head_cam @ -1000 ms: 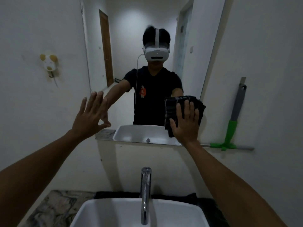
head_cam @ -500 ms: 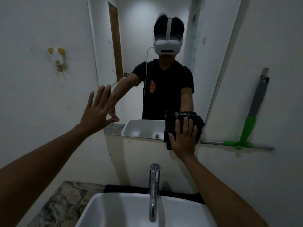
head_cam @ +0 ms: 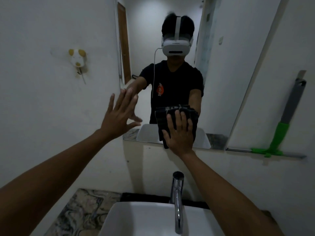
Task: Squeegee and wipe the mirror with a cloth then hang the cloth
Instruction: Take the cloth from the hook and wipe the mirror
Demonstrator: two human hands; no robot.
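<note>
Bare wall [head_cam: 42,116] left of mirror [head_cam: 230,82]; faucet [head_cam: 177,201] (upright) rises below it.

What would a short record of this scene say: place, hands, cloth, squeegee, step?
place: bathroom, mirror above sink
left hand: open, fingers straight, at mirror's left edge
right hand: flat, presses cloth to mirror
cloth: dark, folded, at mirror's lower edge
squeegee: leans on wall right of mirror, untouched
step: wiping; cloth not yet hung

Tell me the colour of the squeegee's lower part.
Bright green, below a grey handle; the squeegee shows best in the head view.
</note>
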